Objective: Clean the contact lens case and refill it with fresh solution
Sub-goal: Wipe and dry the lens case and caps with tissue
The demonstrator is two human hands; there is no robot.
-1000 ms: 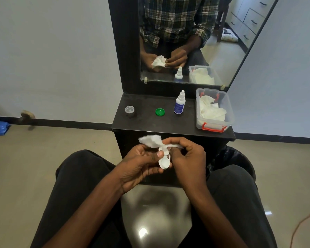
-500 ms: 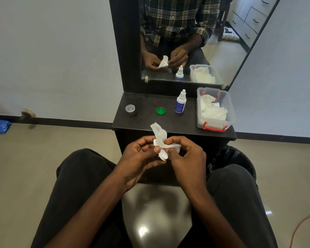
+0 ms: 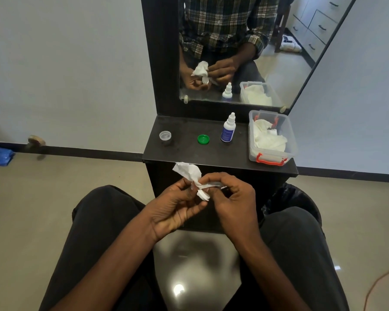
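A small white contact lens case (image 3: 203,195) is held low in front of the black shelf (image 3: 184,153), between both hands. My left hand (image 3: 175,207) pinches a crumpled white tissue (image 3: 187,172) whose twisted end goes into the case. My right hand (image 3: 233,198) has its fingers curled round the case's other end, which is mostly hidden. On the shelf stand the white solution bottle (image 3: 227,130) with a blue label, a green cap (image 3: 203,139) and a clear cap (image 3: 165,135).
A clear plastic box (image 3: 255,153) with red latches holds white tissues at the shelf's right end. A mirror (image 3: 234,52) rises behind the shelf. A black-lined bin (image 3: 288,196) sits by my right knee. My legs frame shiny floor below.
The tissue's free end has swung from the left to upright and back to the upper left. Both hands have stayed together around the case, which has turned a little between them.
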